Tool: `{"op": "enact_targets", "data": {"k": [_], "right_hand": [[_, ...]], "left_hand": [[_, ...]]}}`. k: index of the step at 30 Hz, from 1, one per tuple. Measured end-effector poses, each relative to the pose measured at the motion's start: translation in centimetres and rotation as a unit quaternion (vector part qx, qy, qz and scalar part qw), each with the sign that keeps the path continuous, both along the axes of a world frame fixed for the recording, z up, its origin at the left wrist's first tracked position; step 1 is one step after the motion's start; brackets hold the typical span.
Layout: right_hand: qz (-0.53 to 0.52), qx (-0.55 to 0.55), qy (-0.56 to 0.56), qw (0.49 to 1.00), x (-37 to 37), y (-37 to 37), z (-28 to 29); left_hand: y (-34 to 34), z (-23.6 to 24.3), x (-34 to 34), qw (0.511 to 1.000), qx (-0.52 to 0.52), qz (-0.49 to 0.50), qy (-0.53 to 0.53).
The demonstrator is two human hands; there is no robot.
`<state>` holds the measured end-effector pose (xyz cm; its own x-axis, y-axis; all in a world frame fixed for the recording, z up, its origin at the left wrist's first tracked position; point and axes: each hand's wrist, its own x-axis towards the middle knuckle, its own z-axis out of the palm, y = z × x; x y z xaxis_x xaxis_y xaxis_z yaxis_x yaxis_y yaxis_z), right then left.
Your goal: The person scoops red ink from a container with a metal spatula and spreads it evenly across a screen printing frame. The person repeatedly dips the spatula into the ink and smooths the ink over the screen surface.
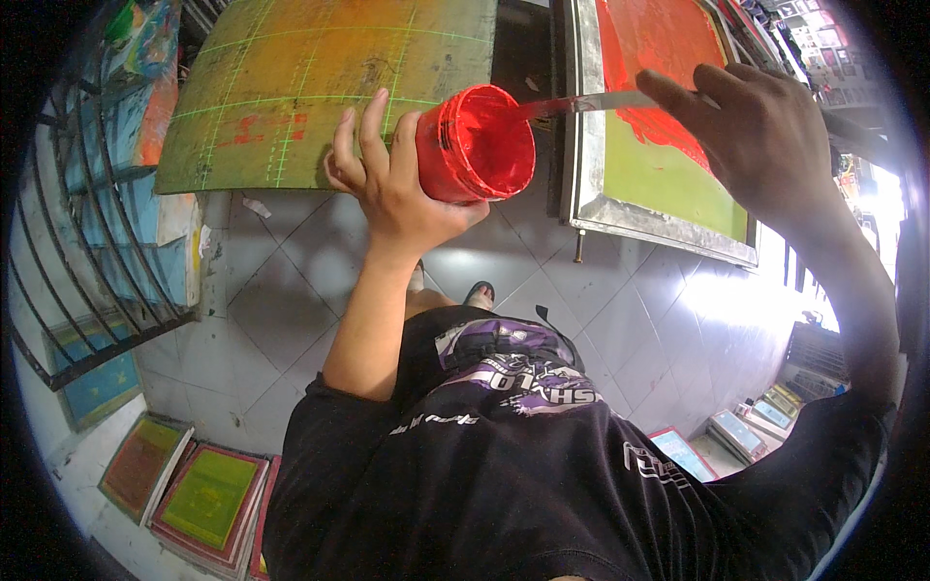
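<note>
My left hand [397, 198] grips a red plastic tub [477, 145] of thick red paint, tilted so its open top faces me. In my right hand [760, 145] is a long flat metal blade [601, 102], its red-smeared end at the tub's rim. Beneath that blade lies a screen [668, 189] in a metal frame [583, 189], coated yellow-green with red paint spread over much of it. To its left is a stained board [252, 68] with green grid lines, just beyond my left fingers.
A curved black metal rack [107, 232] stands at the left before pale blue panels [140, 218]. Framed screens [208, 499] lean at the lower left, and more [736, 436] sit at the lower right. The tiled floor [281, 300] shows around my feet.
</note>
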<state>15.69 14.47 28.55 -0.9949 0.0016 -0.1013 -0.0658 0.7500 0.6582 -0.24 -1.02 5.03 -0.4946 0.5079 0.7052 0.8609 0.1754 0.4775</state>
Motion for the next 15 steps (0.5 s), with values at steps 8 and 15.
{"op": "enact_targets", "data": {"k": [8,15], "right_hand": [[-0.117,-0.078,-0.029,0.990,-0.1,-1.3,-0.1],[-0.232,-0.180,-0.056,0.954,-1.3,-3.8,0.8]], "left_hand": [[0.0,-0.4,0.2,0.999,0.008,0.028,0.020],[0.1,-0.4,0.5,0.998,0.002,0.049,0.025]]}}
